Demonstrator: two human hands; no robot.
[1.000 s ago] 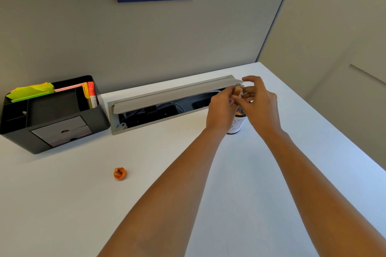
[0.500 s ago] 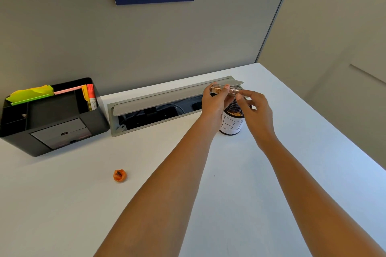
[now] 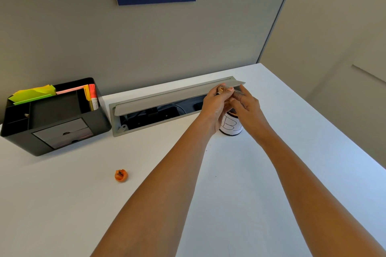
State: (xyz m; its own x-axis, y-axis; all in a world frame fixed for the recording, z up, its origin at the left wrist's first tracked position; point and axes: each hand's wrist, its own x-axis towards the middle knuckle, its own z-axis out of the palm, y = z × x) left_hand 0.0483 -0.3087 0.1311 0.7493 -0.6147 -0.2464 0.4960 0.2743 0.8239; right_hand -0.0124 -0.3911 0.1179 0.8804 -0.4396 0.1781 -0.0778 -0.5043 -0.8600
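My left hand (image 3: pixel 215 104) and my right hand (image 3: pixel 249 108) meet above a dark mesh cup (image 3: pixel 230 129) with a white paper label, near the back of the white desk (image 3: pixel 240 194). Between them is a small clear plastic case (image 3: pixel 225 89) with brownish bits inside. My left thumb and fingers pinch its left end, and my right fingertips hold its right end. The case lies roughly level, just over the cup's mouth. A small orange sharpener piece (image 3: pixel 121 175) lies alone on the desk at the left.
An open grey cable tray (image 3: pixel 167 98) runs along the back of the desk, its lid raised right behind my hands. A black desk organiser (image 3: pixel 52 119) with sticky notes and markers stands at the back left. A grey partition (image 3: pixel 146 44) closes off the rear.
My hands have lowered and parted slightly, and the clear case now lies level between them. More of the labelled cup shows below. The orange piece has not moved.
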